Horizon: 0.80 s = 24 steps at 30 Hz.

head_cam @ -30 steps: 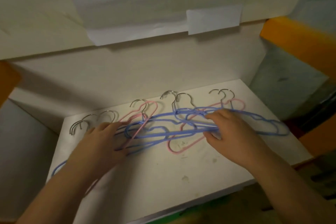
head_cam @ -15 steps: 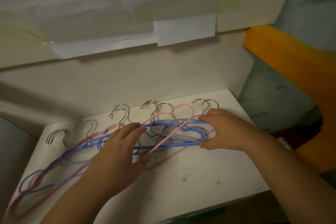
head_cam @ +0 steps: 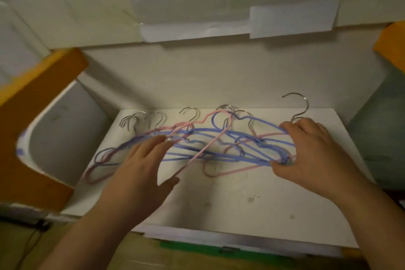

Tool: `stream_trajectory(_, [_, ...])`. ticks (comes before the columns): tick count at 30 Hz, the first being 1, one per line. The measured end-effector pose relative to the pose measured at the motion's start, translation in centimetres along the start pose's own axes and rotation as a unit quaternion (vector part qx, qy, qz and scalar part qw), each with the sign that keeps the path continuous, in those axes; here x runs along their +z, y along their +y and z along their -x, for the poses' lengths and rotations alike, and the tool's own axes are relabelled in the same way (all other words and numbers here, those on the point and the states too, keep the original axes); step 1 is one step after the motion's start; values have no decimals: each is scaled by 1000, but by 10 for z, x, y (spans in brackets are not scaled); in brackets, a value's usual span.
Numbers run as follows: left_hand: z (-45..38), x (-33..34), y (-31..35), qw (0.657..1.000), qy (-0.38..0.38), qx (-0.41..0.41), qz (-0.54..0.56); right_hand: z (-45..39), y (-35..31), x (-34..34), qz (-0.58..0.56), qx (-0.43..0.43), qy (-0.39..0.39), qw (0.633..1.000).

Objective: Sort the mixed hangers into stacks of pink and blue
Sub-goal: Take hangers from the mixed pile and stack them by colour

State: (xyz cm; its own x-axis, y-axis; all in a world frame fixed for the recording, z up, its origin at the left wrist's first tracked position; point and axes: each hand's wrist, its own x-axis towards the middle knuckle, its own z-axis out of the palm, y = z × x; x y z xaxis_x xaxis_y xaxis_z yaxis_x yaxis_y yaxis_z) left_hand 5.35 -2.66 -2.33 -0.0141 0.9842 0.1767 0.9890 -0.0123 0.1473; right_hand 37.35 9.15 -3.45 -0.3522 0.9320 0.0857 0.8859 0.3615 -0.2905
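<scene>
- Several thin wire hangers, pink and blue with bare metal hooks (head_cam: pixel 192 114), lie tangled in one mixed heap on the white tabletop (head_cam: pixel 241 199); no separate stacks by colour.
- The blue hangers (head_cam: pixel 219 132) have wavy, rounded shoulders and a smooth coating; they overlap across the middle of the heap.
- One pink hanger (head_cam: pixel 206 149) crosses slantwise over the blue ones, its low end close to the left thumb.
- Another pink hanger (head_cam: pixel 221 173) lies flat at the near edge of the heap, and one more shows at the far left end (head_cam: pixel 92 178).
- The left hand (head_cam: pixel 140 169) rests on the heap with fingers straight and spread, its grip released.
- The right hand (head_cam: pixel 315 153) pinches the right ends of a bunch of blue hangers, thumb below and fingers curled over the top.
- The tabletop is matt and scuffed, with small dark marks near the front.
- Pale paper sheets (head_cam: pixel 291 21) hang on the wall behind.
</scene>
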Motion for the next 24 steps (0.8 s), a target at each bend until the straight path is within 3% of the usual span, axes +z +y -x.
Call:
stream_trajectory(4, [37,-18,-7,999,21,-28,-4,8,-39,-1,-38,-49,-1,998])
stream_trajectory(11, [131,-54,-37,997,61,-48,19,54,-133,6,-4,-122,10,993])
stream_trajectory(17, [250,-86,-97,995,68,-65,-14,110,-228,14,-5,-152,-34,988])
stream_trajectory(24, [372,-111,-187,980,89,-180,-3,164,-354,37,14,-242,-76,967])
